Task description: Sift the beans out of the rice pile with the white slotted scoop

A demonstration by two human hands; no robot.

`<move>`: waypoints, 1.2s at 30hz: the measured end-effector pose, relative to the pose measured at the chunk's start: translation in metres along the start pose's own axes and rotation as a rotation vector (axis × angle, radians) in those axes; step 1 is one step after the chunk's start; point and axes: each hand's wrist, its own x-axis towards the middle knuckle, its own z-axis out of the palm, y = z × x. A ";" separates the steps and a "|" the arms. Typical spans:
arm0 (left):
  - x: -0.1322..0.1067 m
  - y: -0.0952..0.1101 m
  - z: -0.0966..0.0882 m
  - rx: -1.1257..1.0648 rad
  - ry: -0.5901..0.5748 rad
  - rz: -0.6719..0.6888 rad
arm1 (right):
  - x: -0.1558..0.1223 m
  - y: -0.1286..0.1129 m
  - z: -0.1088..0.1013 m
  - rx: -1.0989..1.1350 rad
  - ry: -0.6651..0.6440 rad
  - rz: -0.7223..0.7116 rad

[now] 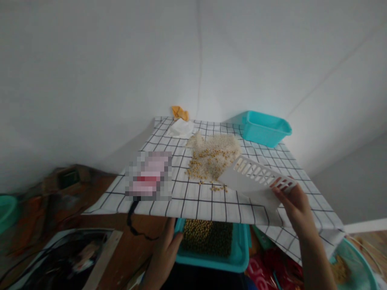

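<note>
My right hand (294, 205) grips a white slotted plastic panel (238, 181) by its right end. The panel slants over the checked cloth, its far left corner at the edge of a spread pile of pale rice-like grains (222, 145) mixed with yellow beans (198, 167). Below the table's front edge, my left hand (166, 251) is closed on the left rim of a teal plastic basin (222, 264). Yellow beans (198, 231) lie on the left inside it, small dark green beans (219, 241) on the right. The table edge hides the basin's far side.
On the checked cloth (181, 203) stand a teal bin (263, 129) at back right, a white crumpled bag (180, 127) and an orange cloth (180, 113) at back left. A blurred-out pink device (151, 173) with a black cord lies left. A teal tub (359, 262) is lower right.
</note>
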 end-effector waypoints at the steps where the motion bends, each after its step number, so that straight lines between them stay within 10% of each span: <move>1: 0.000 -0.002 0.000 -0.008 -0.005 -0.003 | 0.001 -0.001 0.001 -0.001 -0.001 -0.004; 36: -0.020 0.024 -0.007 -0.050 0.083 -0.066 | -0.004 -0.004 0.012 -0.053 -0.082 -0.061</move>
